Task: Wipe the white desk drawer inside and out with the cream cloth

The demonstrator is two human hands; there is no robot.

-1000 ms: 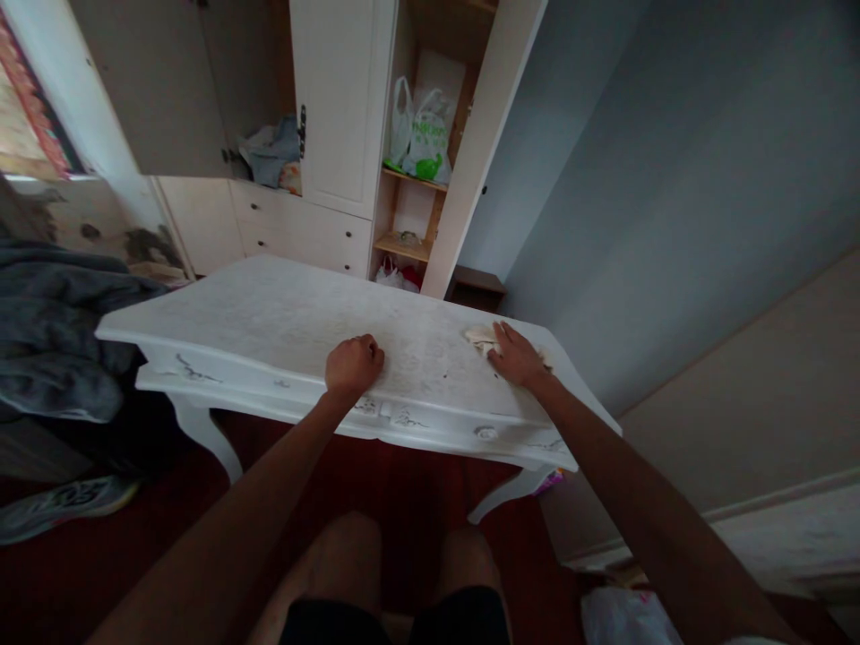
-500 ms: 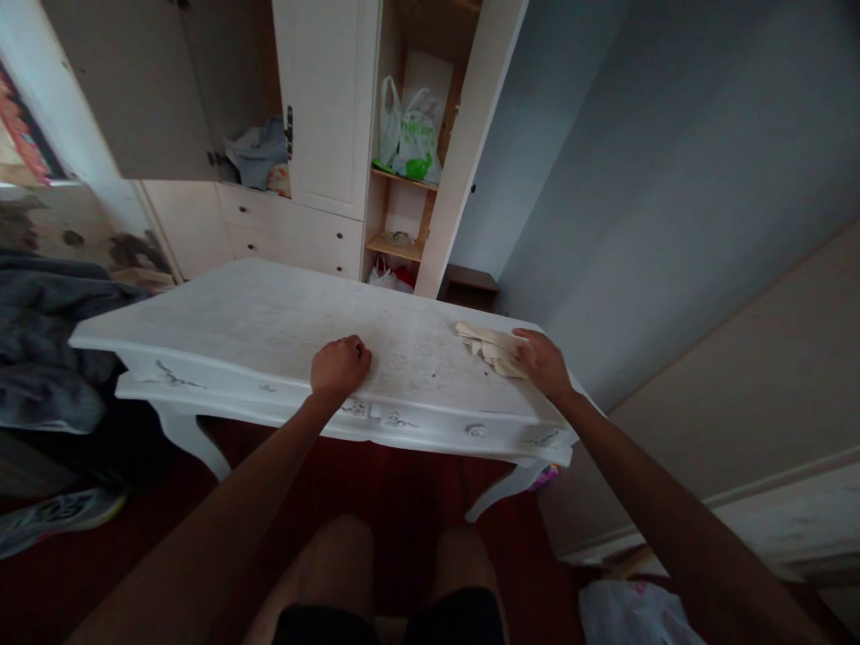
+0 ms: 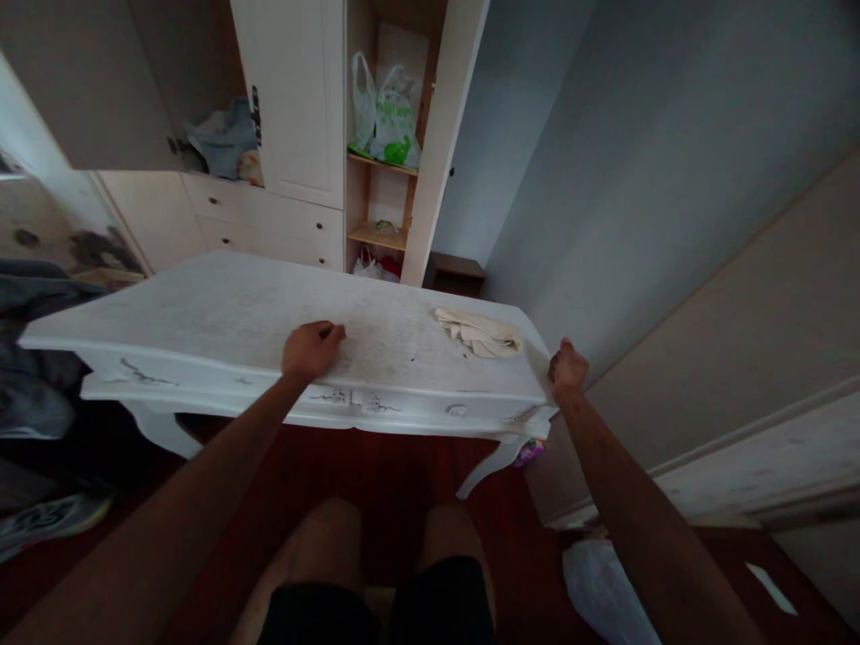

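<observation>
A white table (image 3: 221,309) with a smudged top and carved drawer fronts stands before me. My left hand (image 3: 313,349) rests as a loose fist on the top near the front edge, with nothing visible in it. A cream cloth (image 3: 480,333), folded and rumpled, lies on the right part of the top, with no hand on it. Just beyond the right end of the table is my right hand (image 3: 569,365), its fingers curled close against the table's side edge. Whether those fingers grip the edge or hold something is hidden. Small dark specks lie near the cloth.
A white wardrobe (image 3: 288,116) with open doors stands behind the table, plastic bags (image 3: 393,116) on its shelf. The wall (image 3: 605,206) runs close along the right. Dark clothes (image 3: 33,305) and a shoe (image 3: 54,520) are at left; a plastic bag (image 3: 605,587) sits at lower right.
My right hand has let go of the cloth and moved right, past the table's end. The cloth stays on the top. The whole view has shifted, and my left hand remains a fist on the table.
</observation>
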